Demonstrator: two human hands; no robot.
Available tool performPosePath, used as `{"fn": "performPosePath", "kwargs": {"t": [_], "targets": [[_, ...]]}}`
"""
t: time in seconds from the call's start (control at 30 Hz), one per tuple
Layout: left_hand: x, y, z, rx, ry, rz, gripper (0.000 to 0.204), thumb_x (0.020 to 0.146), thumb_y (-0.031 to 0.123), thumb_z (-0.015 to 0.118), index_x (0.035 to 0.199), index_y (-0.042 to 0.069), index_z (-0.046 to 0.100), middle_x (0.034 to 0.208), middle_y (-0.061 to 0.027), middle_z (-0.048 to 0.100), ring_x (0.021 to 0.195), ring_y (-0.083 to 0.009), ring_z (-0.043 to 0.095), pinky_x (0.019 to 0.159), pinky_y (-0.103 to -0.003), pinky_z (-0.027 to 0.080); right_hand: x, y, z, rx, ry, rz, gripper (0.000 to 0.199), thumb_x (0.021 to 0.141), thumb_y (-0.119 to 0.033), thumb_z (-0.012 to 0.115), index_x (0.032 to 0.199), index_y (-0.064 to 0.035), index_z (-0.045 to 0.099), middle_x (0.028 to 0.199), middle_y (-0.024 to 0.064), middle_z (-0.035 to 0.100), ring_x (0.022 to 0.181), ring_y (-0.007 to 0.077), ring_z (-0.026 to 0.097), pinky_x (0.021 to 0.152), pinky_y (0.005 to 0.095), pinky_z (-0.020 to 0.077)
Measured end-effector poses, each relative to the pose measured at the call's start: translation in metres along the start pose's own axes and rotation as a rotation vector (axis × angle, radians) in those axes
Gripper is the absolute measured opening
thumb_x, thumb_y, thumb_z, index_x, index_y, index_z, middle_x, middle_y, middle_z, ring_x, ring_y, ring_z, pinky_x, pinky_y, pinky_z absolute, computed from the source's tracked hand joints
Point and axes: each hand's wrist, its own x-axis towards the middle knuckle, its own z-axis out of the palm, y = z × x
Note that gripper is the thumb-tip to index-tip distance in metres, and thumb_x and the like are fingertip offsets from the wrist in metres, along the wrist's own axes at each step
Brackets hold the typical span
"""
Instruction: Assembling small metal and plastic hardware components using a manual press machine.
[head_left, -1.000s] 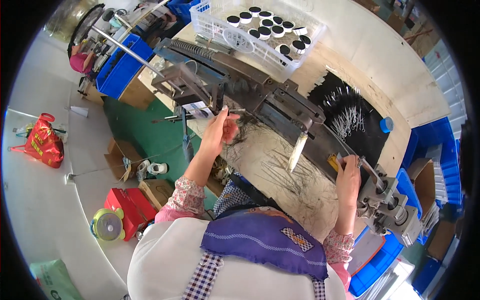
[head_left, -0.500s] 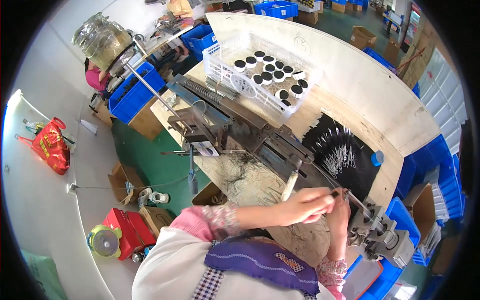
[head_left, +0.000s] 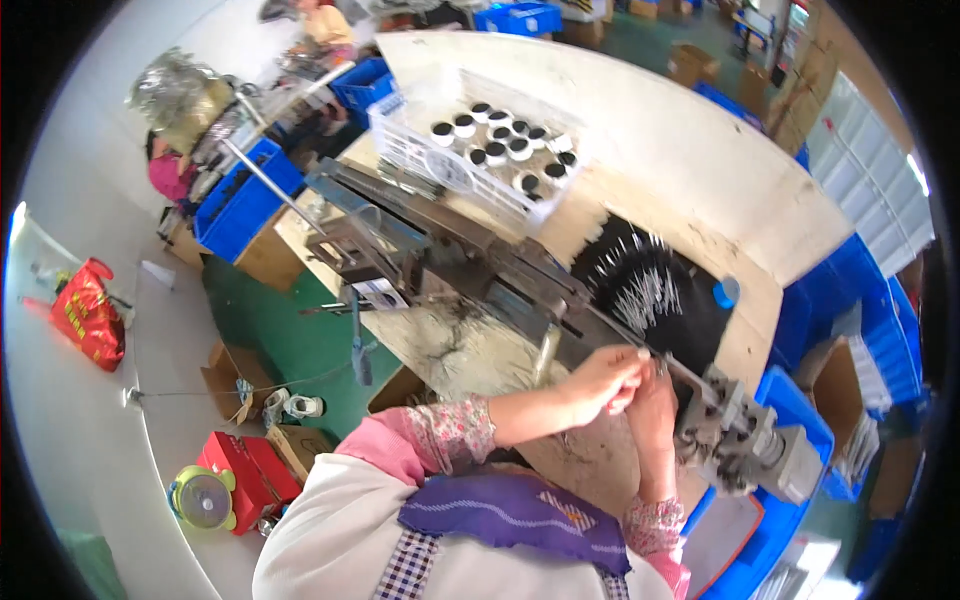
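- Left hand [head_left: 598, 386]: positioned across the tabletop [head_left: 770, 320], in front of the chest. Its fingers are narrowed to a pinch and meet those of the right hand. Whether they grip a part cannot be told; blur and overlap hide the contact point.
- Right hand [head_left: 653, 412]: raised beside the metal fixture [head_left: 752, 440], fingers curled and close together. Any small part held is likewise not distinguishable.
- Change: one second ago the left hand was at the far left end of the long steel machine [head_left: 455, 238]; half a second ago it had reached the right hand with a dark tuft at its fingers. The hands remain together; the tuft cannot now be made out.
- Meaning: the handling appears to be two-handed at a single point, with the machine left unattended.
- Location of parts: slender metal pieces [head_left: 650, 297] lie grouped on the black mat [head_left: 705, 322], just beyond the fingers. A blue cap [head_left: 727, 292] stands near the mat's edge.
- White-handled lever [head_left: 547, 356]: left of the hands, untouched.
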Motion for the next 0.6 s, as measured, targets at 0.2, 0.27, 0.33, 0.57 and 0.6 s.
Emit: {"fn": "performPosePath", "kwargs": {"t": [0.2, 0.27, 0.33, 0.57, 0.6], "targets": [[-0.004, 0.018, -0.006, -0.028, 0.034, 0.03, 0.025, 0.097, 0.03, 0.05, 0.083, 0.009, 0.053, 0.061, 0.0062, 0.038, 0.041, -0.0066, 0.033, 0.038, -0.024, 0.025, -0.016, -0.04, -0.06, -0.175, -0.071, -0.271, 0.01, 0.07, -0.003, 0.057, 0.077, -0.0047, 0.05, 0.082, 0.0106, 0.053, 0.079, 0.0272, 0.056, 0.064, 0.0366, 0.051], [-0.003, 0.018, -0.002, 0.04, 0.099, 0.077, 0.025, 0.099, 0.03, 0.048, 0.086, 0.009, 0.053, 0.06, 0.006, 0.038, 0.041, -0.0067, 0.034, 0.037, -0.024, 0.025, -0.024, -0.046, -0.082, -0.167, -0.101, -0.258, 0.011, 0.069, -0.003, 0.058, 0.077, -0.005, 0.05, 0.078, 0.0095, 0.053, 0.078, 0.0265, 0.055, 0.063, 0.037, 0.0504], [-0.005, 0.013, -0.006, 0.137, 0.159, 0.199, 0.024, 0.1, 0.029, 0.046, 0.088, 0.009, 0.052, 0.06, 0.0058, 0.038, 0.041, -0.0065, 0.034, 0.037, -0.024, 0.025, -0.029, -0.051, -0.103, -0.137, -0.228, -0.261, 0.011, 0.07, -0.002, 0.058, 0.077, -0.0053, 0.05, 0.074, 0.009, 0.054, 0.075, 0.0269, 0.057, 0.062, 0.0375, 0.0499], [-0.011, 0.023, -0.018, 0.095, 0.238, 0.302, 0.026, 0.099, 0.028, 0.049, 0.085, 0.008, 0.055, 0.059, 0.0053, 0.039, 0.045, -0.0056, 0.033, 0.042, -0.022, 0.026, 0.074, -0.055, -0.121, -0.012, 0.147, -0.267, 0.013, 0.077, -0.001, 0.057, 0.089, -0.0055, 0.058, 0.078, 0.0131, 0.06, 0.077, 0.0348, 0.061, 0.065, 0.042, 0.0493], [-0.011, 0.023, -0.015, 0.101, 0.219, 0.301, 0.026, 0.099, 0.028, 0.049, 0.085, 0.008, 0.055, 0.059, 0.0053, 0.039, 0.045, -0.0056, 0.033, 0.042, -0.022, 0.026, 0.089, -0.046, -0.103, -0.034, 0.162, -0.35, 0.011, 0.079, -0.002, 0.057, 0.089, -0.0056, 0.06, 0.08, 0.0138, 0.062, 0.078, 0.0358, 0.061, 0.064, 0.0417, 0.0495]]}}
